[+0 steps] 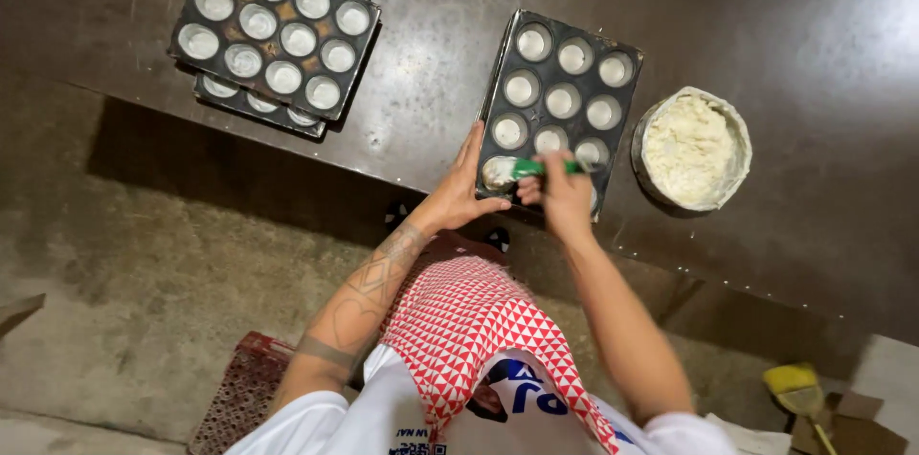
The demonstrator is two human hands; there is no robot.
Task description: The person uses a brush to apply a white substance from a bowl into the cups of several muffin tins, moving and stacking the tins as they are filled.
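While the dark muffin tray (560,96) lies on the brown worktable (421,120) in front of the person, most of its round cups already show a pale coating inside, and the cup at the near left corner appears to be the one being worked. Judging from this, the tray looks nearly finished, though the near right corner is hidden behind the hand and cannot be checked. Two more trays (278,29), stacked at the far left of the table, also show pale cups on the top one; the lower one is mostly covered.

The right hand (560,192) is closed in a fist around a green-handled brush (541,168), whose pale head sits in that near left cup. The left hand (461,189) is open with fingers stretched flat, pressing against the tray's near left edge and gripping nothing.

Just right of the tray stands a round bowl of whitish, lumpy paste (691,147), well within reach. A red-and-white patterned apron (479,331) hangs below the arms, and a yellow broom (799,390) lies on the floor.
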